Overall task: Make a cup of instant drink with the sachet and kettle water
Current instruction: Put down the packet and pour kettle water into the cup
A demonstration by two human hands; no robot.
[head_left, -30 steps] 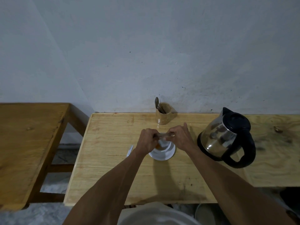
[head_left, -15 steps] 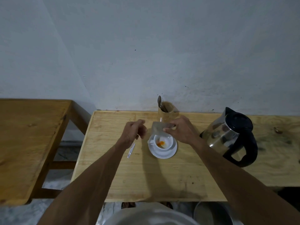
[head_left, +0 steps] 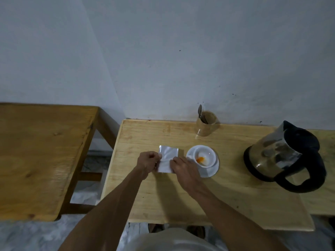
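Observation:
A silvery sachet [head_left: 167,156] lies flat on the light wooden table [head_left: 181,196], just left of the cup. My left hand [head_left: 147,163] pinches its left edge and my right hand [head_left: 182,166] presses its right edge. The white cup [head_left: 204,157] stands on a white saucer [head_left: 211,171] and holds a small heap of orange powder [head_left: 200,159]. A steel kettle [head_left: 279,153] with a black lid and handle stands to the right of the cup, apart from both hands.
A wooden holder [head_left: 206,124] with a metal spoon [head_left: 200,111] in it stands at the back by the wall. A darker wooden table [head_left: 39,151] sits to the left across a gap. The wall closes off the far side.
The sachet has come away from above the cup and down to the table on the cup's left. Both hands moved left with it. Powder now shows in the cup.

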